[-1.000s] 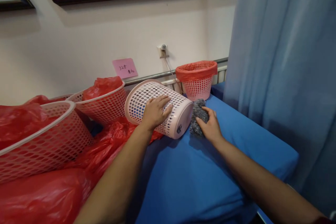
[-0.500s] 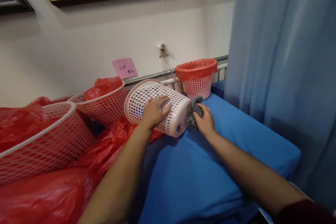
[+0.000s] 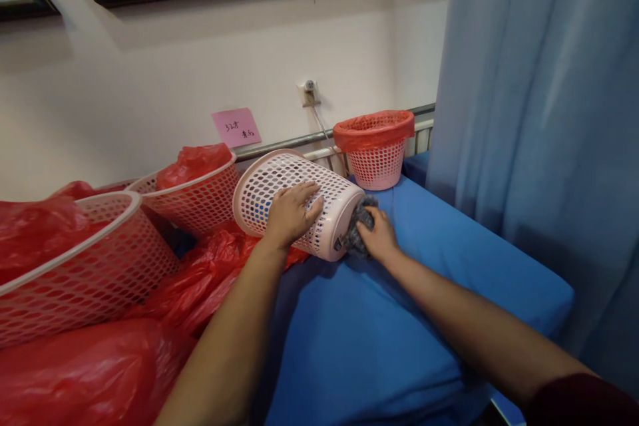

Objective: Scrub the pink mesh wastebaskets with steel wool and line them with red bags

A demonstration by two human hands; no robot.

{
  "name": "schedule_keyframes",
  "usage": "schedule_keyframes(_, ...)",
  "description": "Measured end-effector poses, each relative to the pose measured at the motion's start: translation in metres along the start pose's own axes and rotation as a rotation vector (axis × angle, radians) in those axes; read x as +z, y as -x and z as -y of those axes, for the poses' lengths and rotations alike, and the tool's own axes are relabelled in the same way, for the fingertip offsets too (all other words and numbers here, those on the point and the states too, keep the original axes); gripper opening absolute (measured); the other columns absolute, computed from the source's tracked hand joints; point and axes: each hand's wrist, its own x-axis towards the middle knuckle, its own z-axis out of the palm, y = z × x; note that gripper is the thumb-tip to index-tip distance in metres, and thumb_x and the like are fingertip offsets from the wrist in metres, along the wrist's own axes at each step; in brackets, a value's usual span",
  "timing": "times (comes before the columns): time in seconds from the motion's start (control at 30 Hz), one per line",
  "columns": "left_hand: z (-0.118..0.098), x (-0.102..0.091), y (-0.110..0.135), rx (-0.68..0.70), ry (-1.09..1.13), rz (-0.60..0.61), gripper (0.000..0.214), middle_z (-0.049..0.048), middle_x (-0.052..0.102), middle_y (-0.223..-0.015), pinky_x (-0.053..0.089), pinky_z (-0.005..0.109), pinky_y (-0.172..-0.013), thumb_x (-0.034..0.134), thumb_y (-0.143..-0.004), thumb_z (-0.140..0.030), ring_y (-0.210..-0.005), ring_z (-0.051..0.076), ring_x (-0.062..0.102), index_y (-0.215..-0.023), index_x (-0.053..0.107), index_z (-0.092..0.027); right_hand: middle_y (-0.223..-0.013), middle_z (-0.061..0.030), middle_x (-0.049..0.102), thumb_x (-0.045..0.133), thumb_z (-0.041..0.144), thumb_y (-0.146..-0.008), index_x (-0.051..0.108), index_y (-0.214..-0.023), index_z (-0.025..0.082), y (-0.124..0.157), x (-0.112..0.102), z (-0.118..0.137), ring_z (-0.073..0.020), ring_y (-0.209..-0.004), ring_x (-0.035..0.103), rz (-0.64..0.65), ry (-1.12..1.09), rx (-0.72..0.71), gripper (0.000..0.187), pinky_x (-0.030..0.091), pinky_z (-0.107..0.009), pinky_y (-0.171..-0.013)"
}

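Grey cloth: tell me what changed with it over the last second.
The right hand, gripping the grey cloth, slid left and pressed it against the bottom of the tipped pink basket. The left hand stayed on the basket's side, and the basket stayed tipped on the blue mattress.

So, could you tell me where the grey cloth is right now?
In the head view, the grey cloth is just right of centre, bunched in the right hand against the bottom of the tipped pink basket.

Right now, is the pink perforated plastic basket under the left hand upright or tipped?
Tipped: the basket lies on its side, left hand atop it.
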Motion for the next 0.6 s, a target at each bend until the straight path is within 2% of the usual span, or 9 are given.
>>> schedule_keyframes(0.1, 0.001, 0.000, 0.003, -0.019, 0.009, -0.019, 0.041, 0.0097, 0.070, -0.136, 0.040, 0.047, -0.113, 0.053, -0.096, -0.040, -0.131, 0.028, 0.062, -0.127, 0.071, -0.022, -0.100, -0.0075, 0.073, 0.074, 0.021, -0.068, 0.071, -0.097, 0.024, 0.015, 0.010, -0.006, -0.0281, -0.100, 0.068, 0.117, 0.015, -0.012, 0.029, 0.051, -0.043, -0.095)
schedule_keyframes(0.17, 0.001, 0.000, 0.005, -0.029, 0.016, -0.021, 0.040, 0.0091, 0.070, -0.136, 0.040, 0.047, -0.113, 0.054, -0.095, -0.039, -0.131, 0.028, 0.062, -0.127, 0.071, -0.023, -0.088, -0.0048, 0.073, 0.074, 0.020, -0.067, 0.070, -0.089, 0.025, 0.016, 0.010, -0.009, -0.0271, -0.089, 0.069, 0.148, 0.011, 0.001, 0.023, 0.054, -0.043, -0.089)
schedule_keyframes(0.2, 0.001, -0.001, 0.006, -0.032, 0.019, -0.019, 0.040, 0.0089, 0.070, -0.136, 0.040, 0.047, -0.113, 0.054, -0.095, -0.039, -0.131, 0.028, 0.061, -0.127, 0.071, -0.023, -0.090, -0.0051, 0.073, 0.072, 0.023, -0.070, 0.070, -0.093, 0.024, 0.014, 0.008, -0.009, -0.0268, -0.089, 0.069, 0.137, 0.003, 0.006, 0.023, 0.054, -0.044, -0.088)
schedule_keyframes(0.27, 0.001, -0.001, 0.007, -0.036, 0.020, -0.013, 0.041, 0.0091, 0.070, -0.136, 0.040, 0.047, -0.114, 0.054, -0.095, -0.039, -0.132, 0.028, 0.061, -0.128, 0.071, -0.022, -0.109, -0.0077, 0.072, 0.066, 0.029, -0.078, 0.067, -0.111, 0.024, 0.009, 0.002, -0.004, -0.0270, -0.102, 0.067, 0.068, -0.020, -0.010, 0.033, 0.053, -0.046, -0.095)
schedule_keyframes(0.33, 0.001, 0.000, 0.007, -0.039, 0.018, -0.015, 0.041, 0.0094, 0.070, -0.137, 0.039, 0.048, -0.114, 0.054, -0.095, -0.039, -0.133, 0.029, 0.060, -0.128, 0.071, -0.022, -0.129, -0.0101, 0.064, 0.062, 0.032, -0.082, 0.061, -0.126, 0.023, 0.009, -0.003, 0.004, -0.0268, -0.119, 0.061, 0.006, -0.048, -0.135, 0.044, 0.048, -0.045, -0.106)
schedule_keyframes(0.4, 0.001, 0.000, 0.007, -0.037, 0.020, -0.017, 0.040, 0.0092, 0.070, -0.136, 0.039, 0.049, -0.115, 0.054, -0.095, -0.039, -0.132, 0.029, 0.060, -0.127, 0.071, -0.022, -0.132, -0.0096, 0.061, 0.063, 0.030, -0.081, 0.062, -0.127, 0.024, 0.017, -0.005, 0.010, -0.0264, -0.122, 0.058, 0.025, -0.045, -0.274, 0.046, 0.045, -0.043, -0.109)
schedule_keyframes(0.43, 0.001, 0.000, 0.006, -0.036, 0.023, -0.018, 0.040, 0.0089, 0.070, -0.136, 0.039, 0.049, -0.115, 0.054, -0.095, -0.038, -0.132, 0.029, 0.061, -0.127, 0.072, -0.023, -0.128, -0.0087, 0.063, 0.064, 0.027, -0.079, 0.065, -0.123, 0.025, 0.021, -0.005, 0.011, -0.0263, -0.118, 0.060, 0.065, -0.026, -0.296, 0.044, 0.046, -0.042, -0.107)
schedule_keyframes(0.53, 0.002, 0.000, 0.005, -0.032, 0.033, -0.020, 0.039, 0.0088, 0.070, -0.136, 0.040, 0.048, -0.114, 0.054, -0.094, -0.038, -0.130, 0.029, 0.062, -0.126, 0.072, -0.023, -0.102, -0.0056, 0.069, 0.070, 0.020, -0.070, 0.073, -0.100, 0.026, 0.028, -0.002, 0.005, -0.0259, -0.096, 0.067, 0.174, 0.050, -0.168, 0.030, 0.051, -0.042, -0.097)
schedule_keyframes(0.6, 0.002, 0.000, 0.006, -0.029, 0.047, -0.019, 0.039, 0.0089, 0.070, -0.136, 0.042, 0.047, -0.112, 0.055, -0.094, -0.037, -0.130, 0.029, 0.062, -0.126, 0.072, -0.023, -0.092, -0.0060, 0.071, 0.071, 0.019, -0.068, 0.073, -0.092, 0.024, 0.023, -0.002, 0.000, -0.0270, -0.088, 0.068, 0.163, 0.056, -0.088, 0.025, 0.052, -0.044, -0.091)
